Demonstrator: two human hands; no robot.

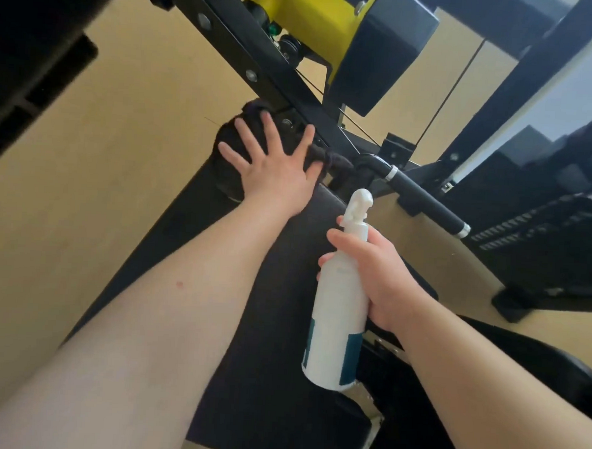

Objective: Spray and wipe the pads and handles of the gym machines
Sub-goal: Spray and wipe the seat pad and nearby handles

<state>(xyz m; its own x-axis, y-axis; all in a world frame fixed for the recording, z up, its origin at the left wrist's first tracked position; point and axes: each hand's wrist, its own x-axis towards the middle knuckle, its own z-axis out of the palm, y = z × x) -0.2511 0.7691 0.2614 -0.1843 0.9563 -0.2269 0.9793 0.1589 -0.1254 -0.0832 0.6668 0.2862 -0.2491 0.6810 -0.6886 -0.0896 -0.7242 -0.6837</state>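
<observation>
Cloth [229, 131] is pressed flat onto the far end of the pad [268, 343] by the left hand [273, 175], fingers spread straight. At near right, the spray bottle [338, 312] is clasped upright over the pad by the right hand [384, 277].

Pad [265, 325]: long, black, cushioned, lying flat.
Cloth [229, 133]: dark, crumpled, at the pad's far end, pressed under the spread left hand [276, 175].
Spray bottle [338, 312]: white with a teal label, nozzle up, over the pad's right edge, gripped by the right hand [384, 273].
Handle [422, 200]: black bar with silver rings, right of the pad's far end.
</observation>
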